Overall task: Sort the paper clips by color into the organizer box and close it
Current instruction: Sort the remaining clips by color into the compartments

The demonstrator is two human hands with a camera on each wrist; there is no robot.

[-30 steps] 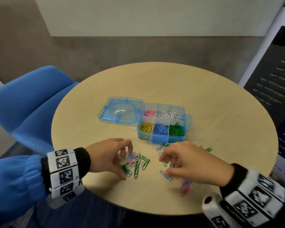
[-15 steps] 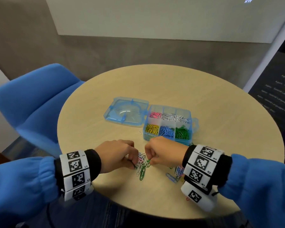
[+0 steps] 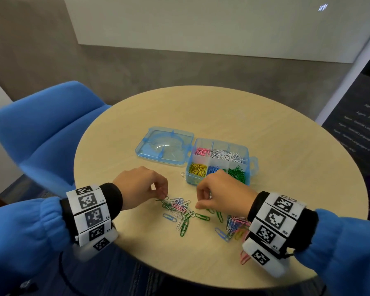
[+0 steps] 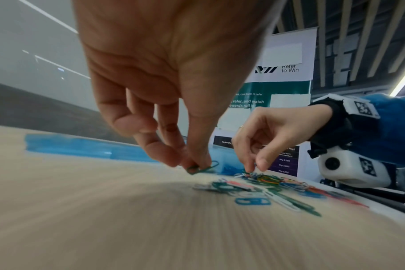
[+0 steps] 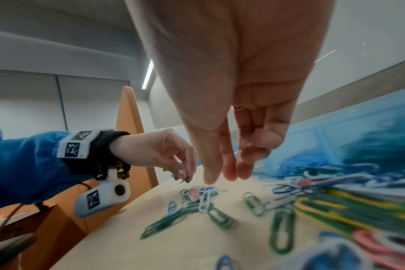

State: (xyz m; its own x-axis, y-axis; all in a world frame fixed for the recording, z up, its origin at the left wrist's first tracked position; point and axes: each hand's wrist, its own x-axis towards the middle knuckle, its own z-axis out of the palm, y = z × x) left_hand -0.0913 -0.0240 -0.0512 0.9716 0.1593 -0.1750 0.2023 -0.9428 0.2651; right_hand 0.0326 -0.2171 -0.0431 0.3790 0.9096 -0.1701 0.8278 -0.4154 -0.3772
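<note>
A green clip [image 3: 161, 198] is pinched by the left hand [image 3: 140, 185]; the right hand [image 3: 220, 194] is held with fingertips drawn together, nothing visibly gripped.

Table [image 3: 265, 129]: pale wood-grain laminate, smooth, matt. Organizer box [image 3: 250, 154]: translucent blue plastic, glossy; its open lid [image 3: 165, 146] at left shows a bright sheen. Paper clips [image 3: 181, 208]: wire with smooth coloured coating, slightly shiny. Chair [image 3: 41, 129], far left: blue woven cloth, matt. Sleeves [image 3: 19, 236]: blue fleece-like cloth, soft nap. Wristbands [image 3: 90, 212]: matt white plastic blocks with printed black markers.
</note>
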